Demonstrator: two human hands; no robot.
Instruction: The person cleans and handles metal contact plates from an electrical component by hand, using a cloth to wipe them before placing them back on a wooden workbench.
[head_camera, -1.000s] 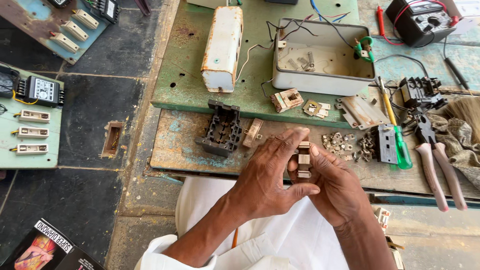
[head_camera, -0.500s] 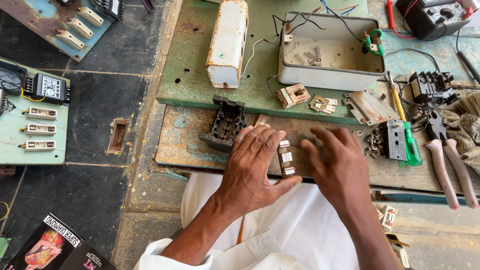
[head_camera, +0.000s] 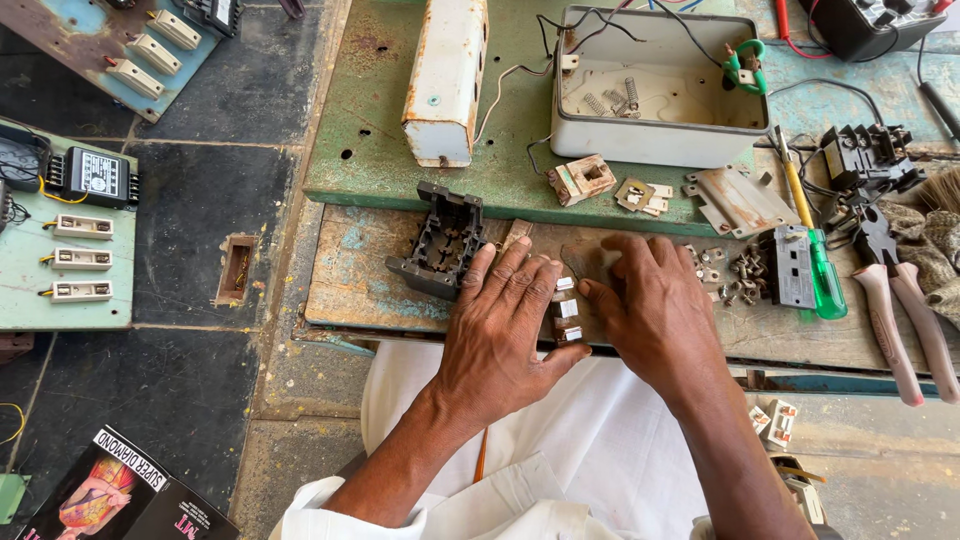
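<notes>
A small brown part with three silver contacts (head_camera: 567, 311) lies on the worn wooden board (head_camera: 380, 300), between my two hands. My left hand (head_camera: 503, 325) lies flat beside it, fingers spread, thumb under its near end. My right hand (head_camera: 655, 310) presses down on the board to its right, thumb touching the part's side. A dark plastic switch base (head_camera: 441, 241) rests just beyond my left fingertips. Small screws and metal bits (head_camera: 735, 268) lie past my right hand.
A white metal box (head_camera: 650, 95) with springs inside and a rusty white cover (head_camera: 446, 75) sit on the green plate. Red-handled pliers (head_camera: 895, 310), a green screwdriver (head_camera: 815, 260) and a black block (head_camera: 788, 265) lie at the right. Panels with fuses are on the floor at left.
One second ago both hands held the small part up together. They have lowered it onto the board and now lie flat on either side of it.
</notes>
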